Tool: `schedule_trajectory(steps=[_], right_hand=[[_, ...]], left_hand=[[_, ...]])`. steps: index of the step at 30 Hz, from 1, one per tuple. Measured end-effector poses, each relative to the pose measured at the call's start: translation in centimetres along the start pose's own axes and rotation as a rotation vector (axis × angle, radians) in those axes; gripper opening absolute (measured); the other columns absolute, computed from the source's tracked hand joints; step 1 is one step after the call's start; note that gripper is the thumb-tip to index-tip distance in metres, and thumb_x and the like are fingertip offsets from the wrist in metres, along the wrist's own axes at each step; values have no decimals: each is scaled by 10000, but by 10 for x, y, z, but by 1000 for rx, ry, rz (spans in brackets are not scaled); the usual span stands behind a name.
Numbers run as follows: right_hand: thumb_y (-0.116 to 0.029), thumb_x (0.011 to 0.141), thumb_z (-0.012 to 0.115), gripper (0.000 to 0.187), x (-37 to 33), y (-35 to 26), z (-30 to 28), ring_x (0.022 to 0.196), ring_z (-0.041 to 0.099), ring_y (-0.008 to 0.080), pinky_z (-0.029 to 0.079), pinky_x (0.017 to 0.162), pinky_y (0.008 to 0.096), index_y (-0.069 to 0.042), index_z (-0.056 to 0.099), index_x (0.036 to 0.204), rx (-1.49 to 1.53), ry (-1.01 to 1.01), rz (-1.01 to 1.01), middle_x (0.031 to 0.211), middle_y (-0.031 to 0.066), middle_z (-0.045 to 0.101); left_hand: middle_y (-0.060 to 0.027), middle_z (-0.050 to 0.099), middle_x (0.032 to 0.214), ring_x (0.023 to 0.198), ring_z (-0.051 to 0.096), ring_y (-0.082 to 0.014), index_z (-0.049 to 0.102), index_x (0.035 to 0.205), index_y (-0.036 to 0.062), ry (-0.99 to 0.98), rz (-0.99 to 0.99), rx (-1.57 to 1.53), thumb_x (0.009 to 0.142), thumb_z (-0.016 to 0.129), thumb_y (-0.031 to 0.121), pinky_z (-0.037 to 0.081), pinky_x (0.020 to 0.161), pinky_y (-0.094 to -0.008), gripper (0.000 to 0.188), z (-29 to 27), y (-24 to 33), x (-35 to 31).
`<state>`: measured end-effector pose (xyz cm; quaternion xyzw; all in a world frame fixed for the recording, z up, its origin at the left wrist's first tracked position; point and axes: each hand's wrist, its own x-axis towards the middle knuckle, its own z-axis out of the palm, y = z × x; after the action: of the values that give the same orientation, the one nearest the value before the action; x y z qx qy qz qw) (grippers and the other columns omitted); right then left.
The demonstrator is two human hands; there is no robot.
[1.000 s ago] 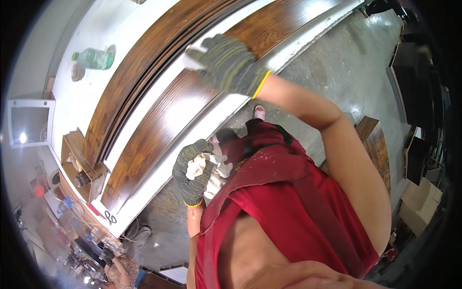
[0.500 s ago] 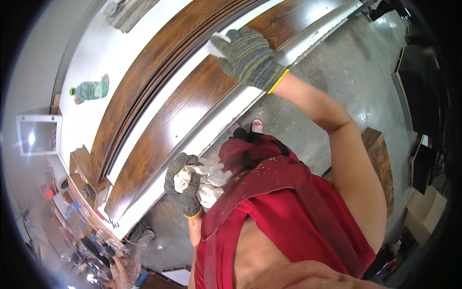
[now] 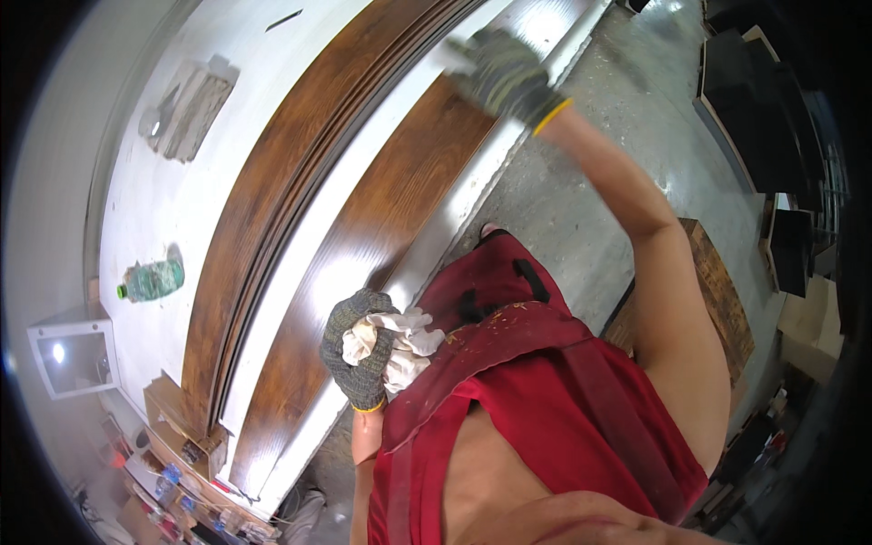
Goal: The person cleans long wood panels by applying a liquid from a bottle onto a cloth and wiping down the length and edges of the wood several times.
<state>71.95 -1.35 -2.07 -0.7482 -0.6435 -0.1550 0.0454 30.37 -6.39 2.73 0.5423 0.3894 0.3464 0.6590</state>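
Two long dark-brown glossy wooden boards lie side by side on a white workbench (image 3: 145, 209). The nearer board (image 3: 381, 227) runs along the bench's front edge; the farther board (image 3: 282, 163) has grooved edges. My left hand (image 3: 359, 350), in a grey knit glove, is closed on a crumpled white rag (image 3: 400, 341) just off the near board's edge, close to my red apron. My right hand (image 3: 504, 73), also gloved, reaches far forward with its arm stretched and rests flat on the far end of the near board; it looks blurred.
A green plastic bottle (image 3: 150, 280) lies on the bench at left. A pale block (image 3: 191, 107) sits further back. A small wooden box (image 3: 186, 427) stands at the bench's near end. Concrete floor and dark stacked panels (image 3: 754, 127) lie to the right, beside a wooden piece (image 3: 722, 291).
My right hand has slid further along the near board, away from me, with the arm stretching out. The left hand stays shut on the rag near my body.
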Motion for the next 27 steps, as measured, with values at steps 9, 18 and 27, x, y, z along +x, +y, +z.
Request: schedule_trajectory(steps=[9, 18, 27], right_hand=[[-421, 879, 634, 508, 65, 160, 5, 1074, 627, 343, 504, 917, 461, -142, 643, 1303, 98, -187, 193, 1139, 191, 684], [-434, 1008, 475, 484, 49, 200, 56, 1260, 559, 325, 434, 1057, 461, -110, 598, 1345, 281, 8, -147, 1321, 136, 626], [-417, 918, 611, 526, 150, 338, 67, 1055, 626, 340, 512, 888, 460, -119, 609, 1351, 81, -295, 232, 1108, 207, 675]], left_hand=[[-182, 673, 1094, 980, 666, -274, 583, 1271, -35, 229, -24, -55, 763, 682, -15, 527, 898, -399, 518, 114, 5, 66], [-192, 662, 1116, 988, 658, -273, 567, 1286, -46, 330, 19, 94, 766, 668, -10, 520, 917, -398, 531, 224, 18, 131], [-208, 613, 1224, 1081, 624, -276, 543, 1313, -49, 160, -72, 63, 822, 638, 38, 502, 953, -392, 507, 242, 17, 215]])
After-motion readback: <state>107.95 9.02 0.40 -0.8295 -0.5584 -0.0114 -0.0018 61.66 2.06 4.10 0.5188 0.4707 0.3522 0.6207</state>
